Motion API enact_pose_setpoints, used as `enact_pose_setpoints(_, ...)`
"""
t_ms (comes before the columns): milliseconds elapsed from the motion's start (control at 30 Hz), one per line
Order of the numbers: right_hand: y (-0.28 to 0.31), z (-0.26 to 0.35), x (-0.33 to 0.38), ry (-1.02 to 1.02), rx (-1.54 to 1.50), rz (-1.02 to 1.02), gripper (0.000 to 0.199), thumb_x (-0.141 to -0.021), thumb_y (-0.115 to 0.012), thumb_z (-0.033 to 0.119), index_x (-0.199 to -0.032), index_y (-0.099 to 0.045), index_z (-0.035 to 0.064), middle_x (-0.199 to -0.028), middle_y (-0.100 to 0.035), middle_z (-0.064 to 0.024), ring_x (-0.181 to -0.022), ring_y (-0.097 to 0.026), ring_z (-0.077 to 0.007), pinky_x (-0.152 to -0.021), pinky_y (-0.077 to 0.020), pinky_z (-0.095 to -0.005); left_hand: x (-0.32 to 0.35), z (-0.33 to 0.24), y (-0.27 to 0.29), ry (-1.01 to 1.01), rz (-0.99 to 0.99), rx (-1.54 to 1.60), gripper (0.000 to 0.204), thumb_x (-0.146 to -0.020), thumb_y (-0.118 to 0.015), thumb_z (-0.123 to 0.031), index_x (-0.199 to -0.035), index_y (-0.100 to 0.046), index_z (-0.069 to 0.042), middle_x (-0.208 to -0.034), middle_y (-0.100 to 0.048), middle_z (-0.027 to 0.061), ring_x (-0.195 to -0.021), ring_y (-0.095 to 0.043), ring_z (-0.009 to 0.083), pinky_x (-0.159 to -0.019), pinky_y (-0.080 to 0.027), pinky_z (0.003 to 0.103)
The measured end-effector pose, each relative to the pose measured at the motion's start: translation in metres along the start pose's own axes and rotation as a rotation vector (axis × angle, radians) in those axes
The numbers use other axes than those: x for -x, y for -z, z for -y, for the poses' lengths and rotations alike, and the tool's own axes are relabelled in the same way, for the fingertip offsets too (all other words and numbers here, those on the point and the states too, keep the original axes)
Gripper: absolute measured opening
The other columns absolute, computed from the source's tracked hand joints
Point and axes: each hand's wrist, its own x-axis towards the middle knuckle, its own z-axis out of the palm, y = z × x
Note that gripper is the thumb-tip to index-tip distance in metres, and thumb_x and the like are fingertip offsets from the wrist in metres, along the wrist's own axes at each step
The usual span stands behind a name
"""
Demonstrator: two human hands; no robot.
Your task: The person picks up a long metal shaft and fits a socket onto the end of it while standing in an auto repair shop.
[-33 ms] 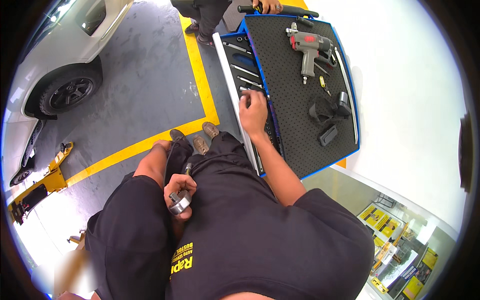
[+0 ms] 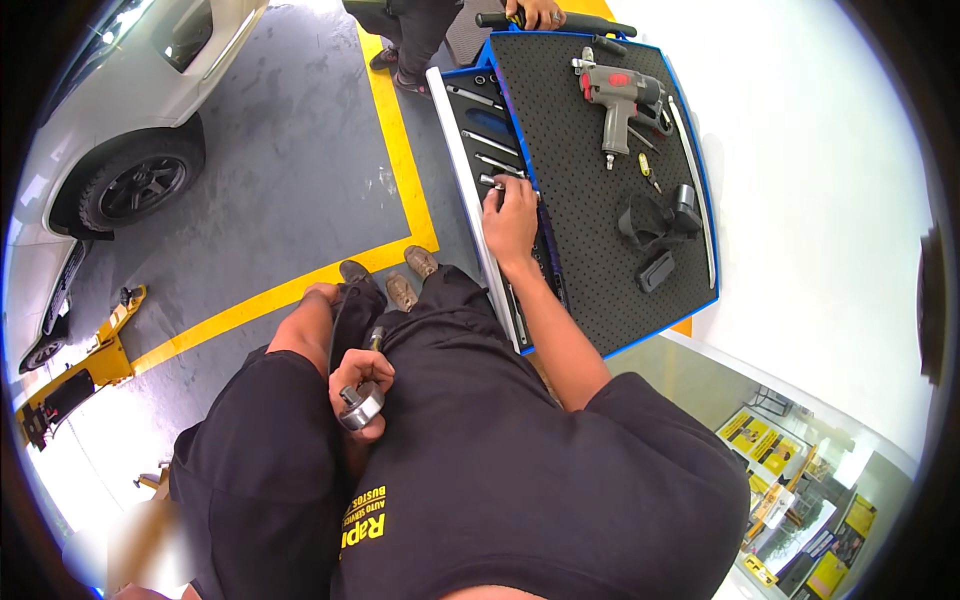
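My left hand (image 2: 358,378) is closed around a ratchet wrench (image 2: 363,408), held in front of my shirt. Its round chrome head and square drive point up at me, and the end of its handle sticks out past my fingers. On the right, my right hand (image 2: 512,222) reaches into the open drawer (image 2: 447,130) of a blue tool cart. Its fingers are curled down onto a chrome bar tool (image 2: 489,180), whose ends show on either side of the fingertips. Several more chrome tools lie in the drawer's dark tray, beyond the hand.
On the cart's black perforated top (image 2: 560,150) lie a grey impact wrench (image 2: 618,95), a black strap (image 2: 640,220) and a small black case (image 2: 656,271). A co-worker's arm (image 2: 303,328) is close on my left. Another person's hand (image 2: 537,13) grips the cart's handle. A white car (image 2: 150,90) stands left.
My right hand has shifted slightly right, and its fingers have come down onto the chrome bar tool. The left hand and the ratchet wrench have hardly moved.
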Motion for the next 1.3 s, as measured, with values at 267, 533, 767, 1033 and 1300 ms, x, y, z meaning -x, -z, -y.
enact_pose_setpoints(267, -0.020, -0.016, 0.005, 0.179, 0.218, 0.201, 0.016, -0.095, -0.054, 0.007, -0.102, -0.064, -0.0038, -0.102, -0.060, -0.0209, -0.096, -0.059, -0.0403, -0.085, -0.0498, -0.0503, 0.095, -0.019, 0.005, 0.031, 0.014, 0.016, 0.088, -0.072, -0.075, -0.078, -0.108, -0.060, 0.001, -0.069, -0.054, -0.0029, -0.059, -0.050, 0.0054, -0.054, -0.033, 0.024)
enact_pose_setpoints(533, -0.023, 0.013, -0.043, 0.116, 0.305, 0.403, 0.016, -0.086, -0.059, 0.003, -0.101, -0.061, -0.0022, -0.105, -0.061, -0.0214, -0.102, -0.062, -0.0383, -0.082, -0.0578, -0.0460, 0.139, -0.030, 0.004, 0.035, -0.033, 0.001, 0.087, -0.073, -0.075, -0.077, -0.109, -0.060, 0.001, -0.069, -0.054, -0.0031, -0.060, -0.050, 0.0052, -0.054, -0.033, 0.024)
enact_pose_setpoints(767, -0.038, 0.007, -0.100, 0.498, 0.627, 0.570, 0.036, -0.080, -0.071, 0.004, -0.114, -0.057, 0.0002, -0.113, -0.059, -0.0182, -0.106, -0.065, -0.0351, -0.080, -0.0626, -0.0438, 0.142, -0.036, 0.007, 0.030, -0.075, -0.014, 0.087, -0.073, -0.075, -0.077, -0.109, -0.060, 0.001, -0.070, -0.054, -0.0032, -0.060, -0.050, 0.0050, -0.054, -0.033, 0.024)
enact_pose_setpoints(1033, -0.047, 0.003, -0.103, 0.694, 0.691, 0.527, 0.022, -0.085, -0.063, -0.002, -0.107, -0.061, -0.0019, -0.100, -0.066, -0.0203, -0.090, -0.072, -0.0363, -0.074, -0.0624, -0.0420, 0.155, -0.037, 0.024, 0.023, -0.091, -0.009, 0.086, -0.072, -0.075, -0.077, -0.109, -0.059, -0.001, -0.071, -0.056, -0.0026, -0.062, -0.051, 0.0052, -0.055, -0.035, 0.024)
enact_pose_setpoints(1300, -0.042, 0.013, -0.100, 0.576, 0.564, 0.655, 0.012, -0.080, -0.058, -0.008, -0.091, -0.063, -0.0075, -0.089, -0.070, -0.0309, -0.085, -0.070, -0.0477, -0.079, -0.0576, -0.0527, 0.169, -0.046, 0.042, 0.046, -0.135, -0.032, 0.091, -0.065, -0.068, -0.087, -0.106, -0.053, -0.007, -0.074, -0.058, -0.0022, -0.064, -0.055, 0.0069, -0.058, -0.040, 0.024)
